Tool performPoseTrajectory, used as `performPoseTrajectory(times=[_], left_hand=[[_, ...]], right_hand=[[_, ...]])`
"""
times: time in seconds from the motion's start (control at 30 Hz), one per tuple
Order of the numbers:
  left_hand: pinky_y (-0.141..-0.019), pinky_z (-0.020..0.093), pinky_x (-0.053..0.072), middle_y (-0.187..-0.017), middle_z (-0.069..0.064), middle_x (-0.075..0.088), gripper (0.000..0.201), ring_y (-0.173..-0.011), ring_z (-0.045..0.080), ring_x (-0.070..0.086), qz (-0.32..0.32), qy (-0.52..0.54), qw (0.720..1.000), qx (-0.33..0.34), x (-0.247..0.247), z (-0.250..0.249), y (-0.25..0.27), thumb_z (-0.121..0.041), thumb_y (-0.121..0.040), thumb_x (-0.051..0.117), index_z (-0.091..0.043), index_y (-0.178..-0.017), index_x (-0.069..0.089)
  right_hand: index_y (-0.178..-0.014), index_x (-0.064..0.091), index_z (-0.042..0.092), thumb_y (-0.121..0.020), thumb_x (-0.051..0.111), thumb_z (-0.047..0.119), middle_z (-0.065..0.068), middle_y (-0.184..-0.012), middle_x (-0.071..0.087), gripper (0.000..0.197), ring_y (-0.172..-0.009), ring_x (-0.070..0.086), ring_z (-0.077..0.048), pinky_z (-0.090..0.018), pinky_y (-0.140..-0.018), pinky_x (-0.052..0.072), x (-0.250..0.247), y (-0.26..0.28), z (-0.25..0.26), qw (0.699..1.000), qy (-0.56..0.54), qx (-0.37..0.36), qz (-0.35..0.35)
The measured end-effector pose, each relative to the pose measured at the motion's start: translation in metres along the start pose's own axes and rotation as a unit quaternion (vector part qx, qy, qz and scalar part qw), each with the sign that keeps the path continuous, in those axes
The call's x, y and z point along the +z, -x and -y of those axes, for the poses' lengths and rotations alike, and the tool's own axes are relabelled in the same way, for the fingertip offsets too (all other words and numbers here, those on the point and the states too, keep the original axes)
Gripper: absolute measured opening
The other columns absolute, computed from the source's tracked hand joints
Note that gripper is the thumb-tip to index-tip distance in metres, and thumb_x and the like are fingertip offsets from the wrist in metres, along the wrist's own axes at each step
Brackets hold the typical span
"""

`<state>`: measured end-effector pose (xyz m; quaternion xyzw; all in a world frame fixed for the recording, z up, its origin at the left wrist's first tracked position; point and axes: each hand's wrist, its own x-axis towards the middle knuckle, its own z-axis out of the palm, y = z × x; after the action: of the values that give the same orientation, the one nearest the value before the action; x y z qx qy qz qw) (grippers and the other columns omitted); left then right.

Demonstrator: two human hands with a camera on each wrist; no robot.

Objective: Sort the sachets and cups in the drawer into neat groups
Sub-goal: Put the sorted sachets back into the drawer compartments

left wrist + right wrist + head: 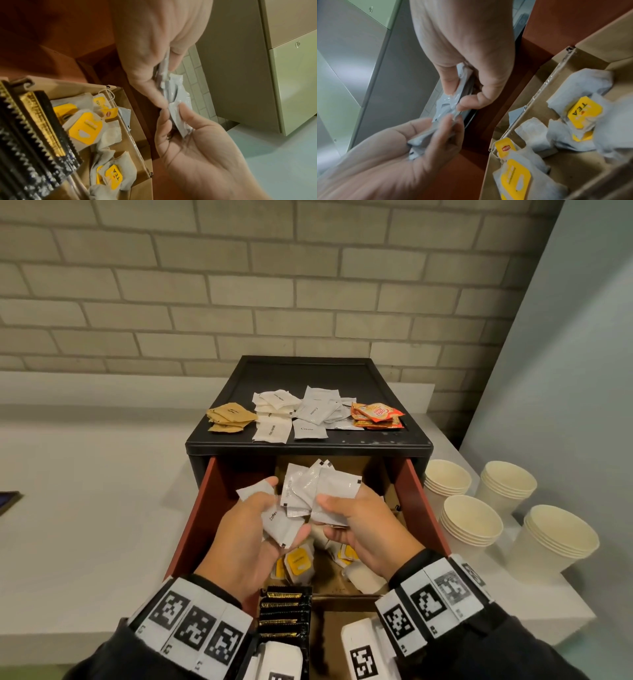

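place: I stand at an office or hotel-style coffee station
counter: a white counter (85, 491) runs along a pale brick wall (205, 285)
drawer unit: a black organiser box (308, 445) with a red-sided drawer (205, 508) pulled open before me
supplies: sugar, creamer and coffee sachets (291, 416) on the box top, yellow-tagged tea bags (85, 128) inside the drawer
cups: stacks of paper cups (469, 522) stand to my right
cabinets: plain pale cabinet fronts (291, 74) show in my wrist views
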<state>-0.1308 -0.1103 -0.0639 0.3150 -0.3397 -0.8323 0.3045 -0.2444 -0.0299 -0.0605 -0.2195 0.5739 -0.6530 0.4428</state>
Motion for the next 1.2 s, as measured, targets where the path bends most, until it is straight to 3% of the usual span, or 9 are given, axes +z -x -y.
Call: performPoseTrajectory(times=[0.07,0.13,0.23,0.4,0.6,0.9,1.03,1.13,1.2], left_hand=[[-0.049,0.030,0.056,-0.114,0.015,0.065,0.041,-0.087,0.022,0.064,0.014,-0.018,0.999,-0.035,-0.001,-0.001,0.000,-0.041,-0.093,0.049,-0.016,-0.125,0.055],[-0.046,0.023,0.053,-0.106,0.012,0.069,0.052,-0.078,0.017,0.063,0.018,-0.031,0.998,-0.051,-0.003,-0.001,-0.001,-0.056,-0.083,0.052,-0.016,-0.117,0.061],[-0.048,0.017,0.053,-0.089,0.009,0.073,0.033,-0.070,0.014,0.065,0.036,-0.040,0.998,-0.045,-0.003,0.000,0.001,-0.037,-0.079,0.063,-0.013,-0.102,0.067],[-0.046,0.014,0.048,-0.091,0.010,0.070,0.020,-0.072,0.016,0.063,0.011,-0.079,0.997,0.000,-0.005,0.006,0.000,-0.007,-0.086,0.060,-0.008,-0.106,0.063],[-0.044,0.014,0.047,-0.093,0.009,0.065,0.015,-0.074,0.015,0.061,-0.049,-0.081,0.993,0.068,-0.009,0.006,-0.006,-0.004,-0.087,0.060,-0.013,-0.099,0.062],[-0.055,0.018,0.046,-0.069,0.003,0.060,0.015,-0.061,0.010,0.054,-0.089,-0.130,0.977,0.141,-0.014,0.004,-0.010,-0.003,-0.088,0.060,-0.017,-0.087,0.064],[-0.058,0.021,0.048,-0.079,0.003,0.060,0.015,-0.067,0.010,0.056,-0.067,-0.156,0.972,0.164,-0.013,0.005,-0.008,-0.005,-0.087,0.061,-0.018,-0.095,0.063],[-0.054,0.020,0.047,-0.083,0.004,0.065,0.017,-0.066,0.011,0.059,-0.045,-0.183,0.968,0.168,-0.010,0.009,-0.008,-0.003,-0.086,0.062,-0.011,-0.100,0.064],[-0.055,0.023,0.046,-0.079,0.005,0.062,0.020,-0.063,0.012,0.056,-0.058,-0.178,0.969,0.160,-0.012,0.008,-0.010,-0.001,-0.086,0.061,-0.008,-0.104,0.063]], right_hand=[[-0.102,0.054,0.026,-0.091,0.055,0.006,0.005,-0.091,0.063,0.022,-0.073,0.061,-0.007,-0.016,-0.050,0.048,-0.001,0.000,0.000,1.000,0.008,-0.004,-0.006],[-0.103,0.054,0.026,-0.091,0.055,0.006,0.005,-0.092,0.063,0.023,-0.074,0.060,-0.007,-0.015,-0.049,0.047,-0.001,0.000,0.001,1.000,0.014,-0.010,-0.011],[-0.100,0.056,0.027,-0.090,0.057,0.006,0.005,-0.092,0.064,0.023,-0.075,0.060,-0.007,-0.016,-0.050,0.047,-0.002,0.001,0.000,1.000,0.026,-0.012,-0.004],[-0.100,0.057,0.025,-0.089,0.058,0.006,0.004,-0.091,0.064,0.022,-0.073,0.060,-0.006,-0.018,-0.058,0.047,-0.001,0.001,-0.003,0.997,0.065,0.005,0.032],[-0.092,0.056,0.026,-0.089,0.057,0.005,0.004,-0.093,0.062,0.022,-0.082,0.057,-0.011,-0.018,-0.056,0.045,-0.007,-0.002,0.001,0.999,0.037,-0.011,-0.008],[-0.100,0.058,0.024,-0.088,0.057,0.004,0.001,-0.096,0.062,0.023,-0.082,0.057,-0.013,-0.020,-0.056,0.046,-0.010,-0.006,0.000,0.998,0.017,-0.031,-0.059],[-0.100,0.056,0.024,-0.088,0.058,0.004,-0.002,-0.101,0.061,0.023,-0.085,0.057,-0.016,-0.020,-0.056,0.046,-0.011,-0.005,0.000,0.998,0.031,-0.017,-0.048],[-0.092,0.055,0.027,-0.089,0.057,0.004,0.004,-0.092,0.060,0.023,-0.079,0.056,-0.010,-0.019,-0.059,0.047,-0.007,-0.002,-0.002,0.998,0.062,-0.011,-0.018],[-0.100,0.056,0.023,-0.089,0.058,0.005,0.005,-0.092,0.060,0.022,-0.079,0.057,-0.010,-0.018,-0.058,0.047,-0.007,-0.002,-0.002,0.998,0.060,-0.019,-0.024]])
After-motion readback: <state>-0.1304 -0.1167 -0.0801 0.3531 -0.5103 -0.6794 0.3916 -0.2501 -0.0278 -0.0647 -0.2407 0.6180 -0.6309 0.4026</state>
